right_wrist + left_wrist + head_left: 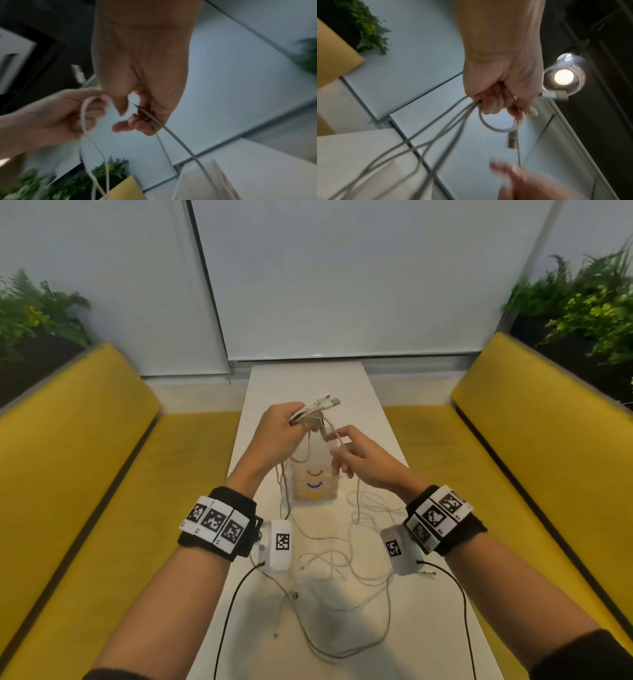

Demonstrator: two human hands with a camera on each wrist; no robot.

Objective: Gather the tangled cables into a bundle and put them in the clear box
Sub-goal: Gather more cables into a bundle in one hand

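My left hand (287, 426) is raised over the table and grips a bunch of white cables (325, 402), whose plug ends stick out past the fist. The left wrist view shows the left hand's fingers (496, 102) curled round several strands and one loop (501, 128). Just right of it, my right hand (352, 453) has one thin white cable (171, 134) running between its curled fingers (137, 121). The rest of the cables hang down into a loose tangle (335, 563) on the white table (411, 628). A pale box (317, 484) with red, blue and yellow curved marks stands beneath my hands.
The narrow table runs away from me between two yellow benches (85, 474) (548, 457). Green plants (37, 309) (589, 302) stand behind the bench backs. White blinds (342, 285) close off the far end. Black wrist-camera wires (233, 604) (459, 587) trail over the near table.
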